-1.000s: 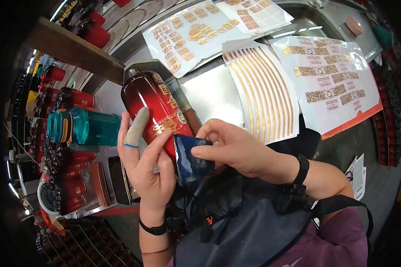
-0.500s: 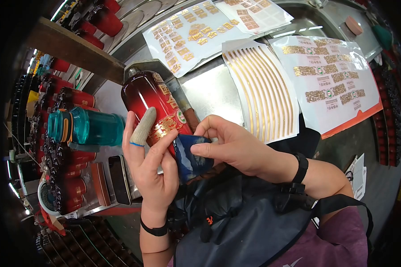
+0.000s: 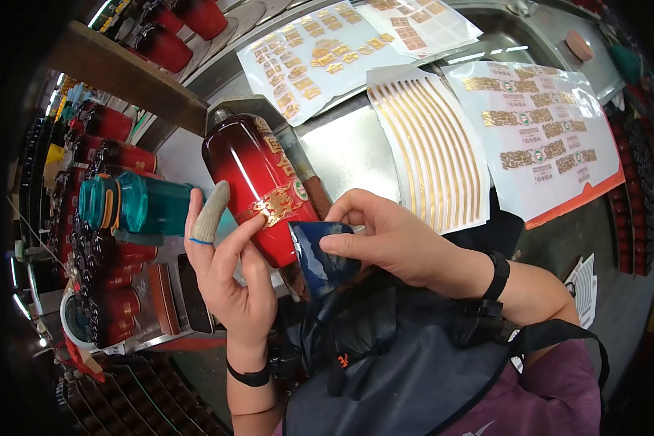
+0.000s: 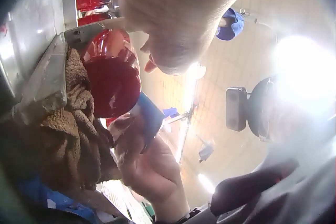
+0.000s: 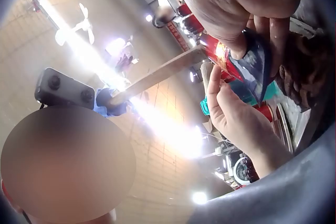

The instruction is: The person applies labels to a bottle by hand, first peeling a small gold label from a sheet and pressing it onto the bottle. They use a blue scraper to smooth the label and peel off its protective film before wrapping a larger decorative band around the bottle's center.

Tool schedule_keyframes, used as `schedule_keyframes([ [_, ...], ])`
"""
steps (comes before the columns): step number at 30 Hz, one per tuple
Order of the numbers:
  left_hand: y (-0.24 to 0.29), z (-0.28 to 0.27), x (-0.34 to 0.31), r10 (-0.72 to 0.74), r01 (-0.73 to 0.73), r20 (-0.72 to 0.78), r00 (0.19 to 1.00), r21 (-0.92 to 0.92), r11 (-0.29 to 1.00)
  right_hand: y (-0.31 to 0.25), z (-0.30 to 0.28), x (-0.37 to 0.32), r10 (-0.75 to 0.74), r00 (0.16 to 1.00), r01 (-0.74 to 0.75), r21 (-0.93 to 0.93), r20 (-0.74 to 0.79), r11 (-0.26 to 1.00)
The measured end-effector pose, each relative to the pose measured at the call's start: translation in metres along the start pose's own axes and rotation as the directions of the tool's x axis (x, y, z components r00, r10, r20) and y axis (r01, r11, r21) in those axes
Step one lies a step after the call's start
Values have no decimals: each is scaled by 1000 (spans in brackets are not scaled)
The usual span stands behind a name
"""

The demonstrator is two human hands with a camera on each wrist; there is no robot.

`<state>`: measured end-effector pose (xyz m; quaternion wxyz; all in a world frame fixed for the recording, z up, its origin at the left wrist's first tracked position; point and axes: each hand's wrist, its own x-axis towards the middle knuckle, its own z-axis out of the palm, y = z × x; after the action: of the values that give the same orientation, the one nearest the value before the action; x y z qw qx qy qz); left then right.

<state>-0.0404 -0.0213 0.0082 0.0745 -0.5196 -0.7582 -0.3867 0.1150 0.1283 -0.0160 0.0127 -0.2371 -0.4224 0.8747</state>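
Note:
A glossy dark-to-bright-red bottle [image 3: 232,160] lies on its side in the head view, its neck toward the wooden bar. Gold lettering and a gold ornamental decal [image 3: 280,206] with a small green-and-white emblem mark its side. My left hand [image 3: 236,291] touches the decal's near end with an extended index finger; another finger wears a beige finger cot [image 3: 212,211]. My right hand [image 3: 392,243] pinches a dark blue, flexible, scraper-like piece [image 3: 316,251] between thumb and fingers, beside the bottle's base. A crumpled brown cloth [image 4: 79,124] lies beside the bottle in the left wrist view.
Sheets of gold decals [image 3: 530,138], a sheet of gold strips [image 3: 432,152] and another decal sheet [image 3: 298,65] lie beyond. A teal water bottle [image 3: 149,203] and rows of red bottles stand left. The wooden bar [image 3: 134,76] slants in from upper left.
My left hand has shifted left, its index fingertip now on the decal's near end. The blue piece has moved slightly right, uncovering more of the bottle's lower end.

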Motion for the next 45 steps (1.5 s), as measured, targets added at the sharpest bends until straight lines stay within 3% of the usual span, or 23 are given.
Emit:
schedule_keyframes([
  [11, 0, 2, 2, 56, -60, 61, 997, 71, 996, 3, 0, 3, -62, 996, 59, -47, -62, 997],
  [21, 2, 6, 3, 67, -71, 68, 995, 63, 996, 4, 1, 7, -103, 994, 104, 27, -31, 994],
  [33, 3, 8, 4, 70, -73, 66, 995, 42, 996, 5, 0, 7, -137, 991, 137, 5, -1, 991],
  [36, 2, 8, 3, 73, -75, 62, 995, 36, 997, 4, -1, 5, -113, 994, 113, -75, 2, 991],
  [41, 0, 2, -1, 78, -80, 65, 995, 31, 996, -4, -7, 3, -286, 958, 288, -121, 32, 950],
  [44, -5, 1, -4, 80, -83, 69, 994, 44, 996, -28, -14, 6, -479, 878, 458, -298, 2, 838],
  [45, -6, 3, -6, 82, -85, 69, 994, 42, 995, -36, -15, 9, -581, 813, 519, -480, 22, 708],
])
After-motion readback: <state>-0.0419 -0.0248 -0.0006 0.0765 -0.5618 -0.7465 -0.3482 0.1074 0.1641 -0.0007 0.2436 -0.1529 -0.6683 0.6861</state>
